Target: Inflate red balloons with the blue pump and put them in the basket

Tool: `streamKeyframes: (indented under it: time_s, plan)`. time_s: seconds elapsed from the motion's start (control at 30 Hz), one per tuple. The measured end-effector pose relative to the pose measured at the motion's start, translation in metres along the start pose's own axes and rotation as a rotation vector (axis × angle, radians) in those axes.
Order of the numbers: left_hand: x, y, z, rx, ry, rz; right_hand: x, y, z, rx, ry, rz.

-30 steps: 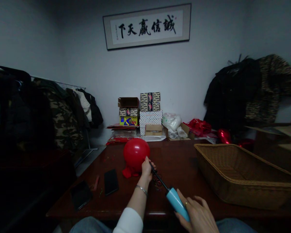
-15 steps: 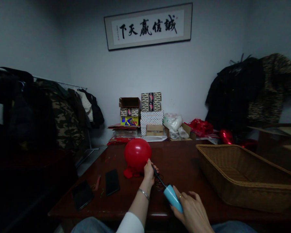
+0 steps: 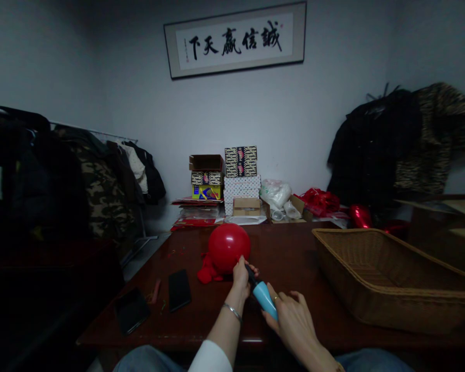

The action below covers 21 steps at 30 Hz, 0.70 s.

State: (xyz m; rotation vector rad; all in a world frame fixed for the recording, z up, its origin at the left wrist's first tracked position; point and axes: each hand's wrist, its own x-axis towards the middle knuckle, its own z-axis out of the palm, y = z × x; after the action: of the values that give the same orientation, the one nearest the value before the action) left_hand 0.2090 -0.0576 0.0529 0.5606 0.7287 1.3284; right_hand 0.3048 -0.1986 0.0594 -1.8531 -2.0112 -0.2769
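Observation:
A round, inflated red balloon (image 3: 229,248) is above the dark wooden table. My left hand (image 3: 242,275), a silver bracelet at its wrist, pinches the balloon's neck at the black nozzle end of a hand pump. The pump's light blue body (image 3: 265,300) lies in my right hand (image 3: 292,319), whose fingers wrap partly round it. Little of the pump's rod shows between the blue body and the black end. Limp red balloons (image 3: 206,269) lie on the table, just left of the inflated one.
A large wicker basket (image 3: 395,294) stands at the right. Two dark phones (image 3: 179,290) and a small reddish object (image 3: 156,290) lie at the left. Stacked boxes (image 3: 242,188), a plastic bag (image 3: 276,194) and red foil items (image 3: 320,201) line the back.
My right hand has moved the blue pump body up and left, towards my left hand, so less rod shows. The balloon and my left hand have shifted slightly right.

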Motion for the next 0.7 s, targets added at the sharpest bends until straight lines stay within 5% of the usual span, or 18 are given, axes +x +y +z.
streamKeyframes:
  time_s: [0.4, 0.7]
  plan:
    - [0.008, -0.003, 0.003, -0.046, 0.050, 0.046, -0.012, 0.014, 0.013, -0.021, 0.075, -0.027]
    - [0.023, 0.015, -0.011, -0.031, 0.025, 0.069, -0.032, 0.041, 0.025, 0.010, 0.116, -0.048]
